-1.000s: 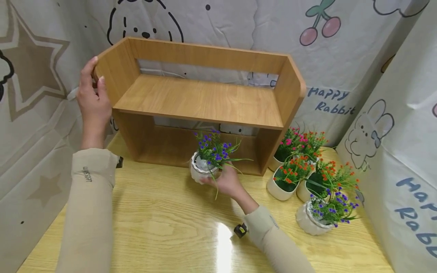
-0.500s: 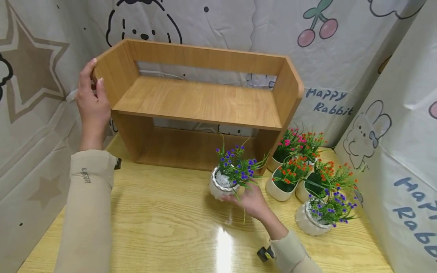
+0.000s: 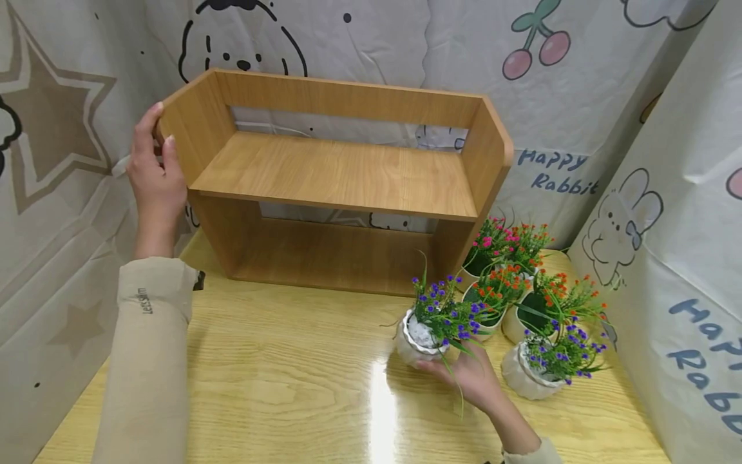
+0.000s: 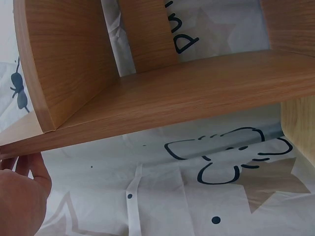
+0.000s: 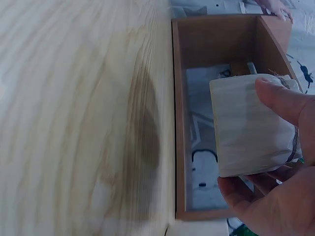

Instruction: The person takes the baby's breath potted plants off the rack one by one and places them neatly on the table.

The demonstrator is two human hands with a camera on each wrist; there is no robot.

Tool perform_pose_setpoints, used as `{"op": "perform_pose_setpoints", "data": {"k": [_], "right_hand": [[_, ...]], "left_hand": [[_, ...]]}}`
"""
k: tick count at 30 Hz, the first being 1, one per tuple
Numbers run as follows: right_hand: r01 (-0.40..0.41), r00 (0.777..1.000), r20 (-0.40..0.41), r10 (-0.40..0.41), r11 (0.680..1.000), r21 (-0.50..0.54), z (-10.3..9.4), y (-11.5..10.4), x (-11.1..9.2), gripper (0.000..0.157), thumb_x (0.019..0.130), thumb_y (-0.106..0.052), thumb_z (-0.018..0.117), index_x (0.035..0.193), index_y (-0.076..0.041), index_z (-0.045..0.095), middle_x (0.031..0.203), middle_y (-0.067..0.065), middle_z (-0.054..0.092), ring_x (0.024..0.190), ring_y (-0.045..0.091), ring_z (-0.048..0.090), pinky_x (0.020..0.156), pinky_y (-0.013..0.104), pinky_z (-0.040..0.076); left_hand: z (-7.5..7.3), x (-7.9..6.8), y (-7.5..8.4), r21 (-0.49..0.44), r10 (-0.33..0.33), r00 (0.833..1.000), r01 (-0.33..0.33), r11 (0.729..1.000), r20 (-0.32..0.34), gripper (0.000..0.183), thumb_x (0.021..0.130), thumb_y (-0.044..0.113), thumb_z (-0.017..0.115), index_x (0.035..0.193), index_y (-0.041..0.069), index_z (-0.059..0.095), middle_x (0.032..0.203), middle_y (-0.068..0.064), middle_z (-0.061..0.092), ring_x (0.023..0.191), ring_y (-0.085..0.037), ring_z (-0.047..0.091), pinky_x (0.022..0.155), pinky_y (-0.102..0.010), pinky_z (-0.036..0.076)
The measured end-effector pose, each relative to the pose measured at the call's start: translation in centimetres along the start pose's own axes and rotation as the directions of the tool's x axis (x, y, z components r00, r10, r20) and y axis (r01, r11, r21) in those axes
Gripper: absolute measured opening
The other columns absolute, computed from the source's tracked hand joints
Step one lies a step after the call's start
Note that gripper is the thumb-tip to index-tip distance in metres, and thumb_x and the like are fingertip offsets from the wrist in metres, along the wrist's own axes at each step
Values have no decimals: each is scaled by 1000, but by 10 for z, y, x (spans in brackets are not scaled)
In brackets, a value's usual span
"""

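Note:
My right hand (image 3: 472, 374) grips a white ruffled pot (image 3: 418, 341) with purple flowers and green leaves. In the right wrist view the pot (image 5: 253, 125) is raised off the table, thumb on one side and fingers on the other. My left hand (image 3: 155, 177) holds the left side panel of a two-tier wooden shelf (image 3: 342, 171), near its upper front corner. In the left wrist view the fingers of the left hand (image 4: 24, 191) lie at the edge of the shelf (image 4: 187, 93). Both tiers of the shelf are bare.
Right of the shelf stand several white pots with orange (image 3: 489, 303) and pink flowers (image 3: 487, 248). A second ruffled pot with purple flowers (image 3: 530, 374) is nearest the front. Printed cloth (image 3: 371, 38) hangs behind and at both sides of the wooden table (image 3: 278, 367).
My right hand has carried the purple-flowered pot rightward and toward the front, away from the shelf's lower tier. The left hand stays on the shelf's side panel.

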State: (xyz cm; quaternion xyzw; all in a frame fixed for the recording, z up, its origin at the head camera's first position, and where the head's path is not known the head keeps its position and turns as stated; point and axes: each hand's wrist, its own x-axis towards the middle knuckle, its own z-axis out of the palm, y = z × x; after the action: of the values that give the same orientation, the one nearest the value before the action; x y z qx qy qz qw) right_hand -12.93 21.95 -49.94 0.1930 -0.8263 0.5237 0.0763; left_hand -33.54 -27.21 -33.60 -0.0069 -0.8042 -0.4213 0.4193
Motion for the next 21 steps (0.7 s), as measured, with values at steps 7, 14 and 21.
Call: {"op": "perform_pose_setpoints", "data": {"k": [7, 14, 21], "right_hand": [[-260, 964, -143, 225, 912, -316, -14, -5, -19, 84, 72, -30, 93, 142, -3, 57, 137, 16, 67, 127, 35, 61, 105, 48, 50], [-312, 949, -176, 263, 868, -387, -23, -1, -33, 86, 77, -40, 90, 147, -7, 55, 144, 17, 62, 131, 40, 58, 105, 56, 48], [-169, 983, -147, 107, 835, -523, -28, 10, -46, 71, 76, -36, 89, 137, -9, 64, 138, 12, 67, 125, 35, 61, 101, 36, 46]], "left_hand": [[1, 1, 0, 13, -31, 999, 31, 999, 20, 46, 112, 29, 41, 155, 43, 41, 158, 7, 47, 137, -13, 49, 119, -32, 37], [0, 2, 0, 13, -29, 1000, 29, 999, 10, 45, 112, 29, 41, 155, 43, 42, 156, 6, 50, 133, -14, 51, 117, -32, 38], [-1, 0, -1, -9, 14, 1000, -14, 1000, 12, 45, 111, 27, 43, 154, 40, 44, 157, 5, 49, 136, -13, 51, 118, -28, 35]]}}
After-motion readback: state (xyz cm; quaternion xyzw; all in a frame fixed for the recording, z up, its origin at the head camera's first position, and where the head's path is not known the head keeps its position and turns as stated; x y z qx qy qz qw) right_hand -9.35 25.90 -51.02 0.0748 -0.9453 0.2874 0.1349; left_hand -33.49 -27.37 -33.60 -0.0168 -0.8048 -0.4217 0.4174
